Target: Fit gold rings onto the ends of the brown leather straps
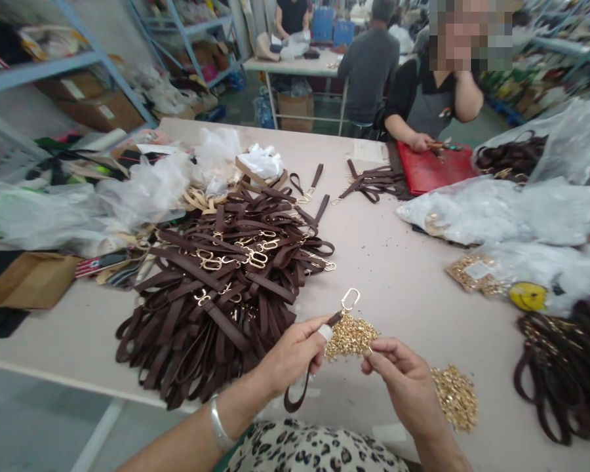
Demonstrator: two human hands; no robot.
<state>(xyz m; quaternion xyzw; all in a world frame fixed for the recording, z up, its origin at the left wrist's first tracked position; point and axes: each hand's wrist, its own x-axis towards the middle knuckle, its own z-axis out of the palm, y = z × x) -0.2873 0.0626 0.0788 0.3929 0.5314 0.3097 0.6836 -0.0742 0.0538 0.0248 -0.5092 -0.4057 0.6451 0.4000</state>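
My left hand [297, 354] is closed around a dark brown wrist strap [295, 396]. The strap's gold clasp [351, 299] sticks out past my fingertips, and its loop hangs below the hand. A white wrap covers part of one finger. The fingertips of my right hand [403, 373] pinch a small shiny metal piece [370, 350], its shape too small to make out. Between and beyond the hands lies a heap of small gold metal pieces [351, 335]. A second gold heap [455, 396] is beside my right wrist.
A large pile of brown straps [226, 282] with gold clasps covers the table's left middle. More straps [565, 373] lie at right, near plastic bags [511, 210]. Across the table, a person [432, 105] rests a hand by a red sheet [435, 169]. A cardboard box [29, 280] sits left.
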